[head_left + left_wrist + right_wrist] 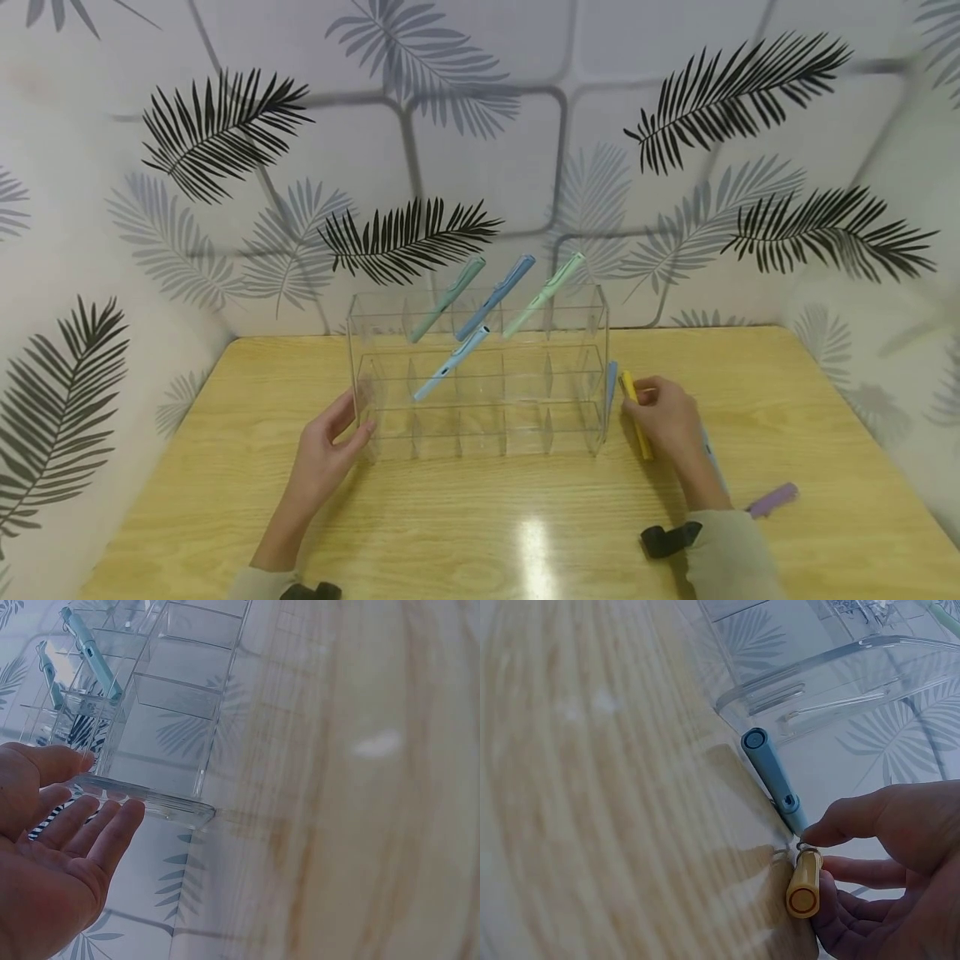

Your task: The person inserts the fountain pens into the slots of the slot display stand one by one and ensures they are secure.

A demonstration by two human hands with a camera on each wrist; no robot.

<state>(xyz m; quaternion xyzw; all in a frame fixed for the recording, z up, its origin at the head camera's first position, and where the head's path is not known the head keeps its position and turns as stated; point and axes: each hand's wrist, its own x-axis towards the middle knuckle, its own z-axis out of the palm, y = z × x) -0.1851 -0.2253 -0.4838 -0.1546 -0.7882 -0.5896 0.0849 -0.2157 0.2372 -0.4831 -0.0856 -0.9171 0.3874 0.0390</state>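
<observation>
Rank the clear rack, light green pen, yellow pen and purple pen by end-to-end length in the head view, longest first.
1. Clear rack
2. Light green pen
3. Yellow pen, both ends showing
4. Purple pen, partly hidden; only its visible part counted

The worktop (pixel 450 525) gives free passage before the clear rack (pixel 457 433); at its right end a blue pen (pixel 612 385) and a yellow pen (pixel 642 439) narrow the gap to the right fingers (pixel 649 386); the left fingers (pixel 341 410) bar the opposite end; slanting pens (pixel 496 297) obstruct its upper rows.
</observation>
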